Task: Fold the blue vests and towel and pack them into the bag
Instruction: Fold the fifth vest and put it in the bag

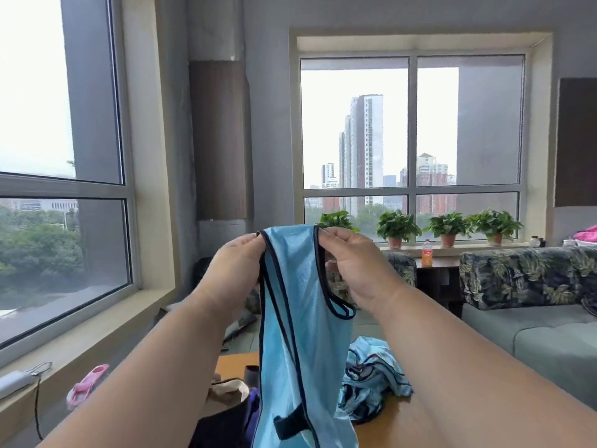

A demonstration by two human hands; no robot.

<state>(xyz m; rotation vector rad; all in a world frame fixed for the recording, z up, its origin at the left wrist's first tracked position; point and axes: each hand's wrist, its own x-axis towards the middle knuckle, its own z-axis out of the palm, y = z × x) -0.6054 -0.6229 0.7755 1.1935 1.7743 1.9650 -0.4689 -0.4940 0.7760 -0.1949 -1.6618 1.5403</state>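
Left hand (239, 266) and right hand (350, 263) each pinching raised blue vest (297, 334), no readable writing

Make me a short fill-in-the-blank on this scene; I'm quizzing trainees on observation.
1. Both hands hold up a light blue ____ by its shoulder straps.
2. A crumpled heap of blue vests lies on the wooden ____.
3. The orange drink bottle stands below the potted ____.

Missing words: vest; table; plants.

left hand (237, 263): bare, no rings or watch seen | right hand (352, 266): bare, short nails | forearms: bare and broad, no sleeve reaching the wrists
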